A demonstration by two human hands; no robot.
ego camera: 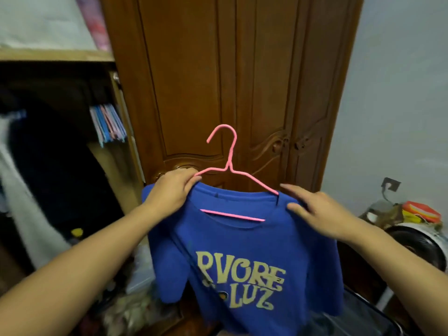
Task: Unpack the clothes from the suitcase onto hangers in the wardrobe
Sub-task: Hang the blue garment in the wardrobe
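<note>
My left hand (173,190) grips the pink hanger (230,180) and blue T-shirt (242,251) at the shoulder, held up before the wardrobe (60,146), while my right hand (312,209), fingers straight, smooths the far shoulder to seat it.

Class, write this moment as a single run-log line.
stage: fitting shirt | left hand: grips blue T-shirt shoulder at pink hanger | right hand: flat on other shoulder | wardrobe: open, left
</note>
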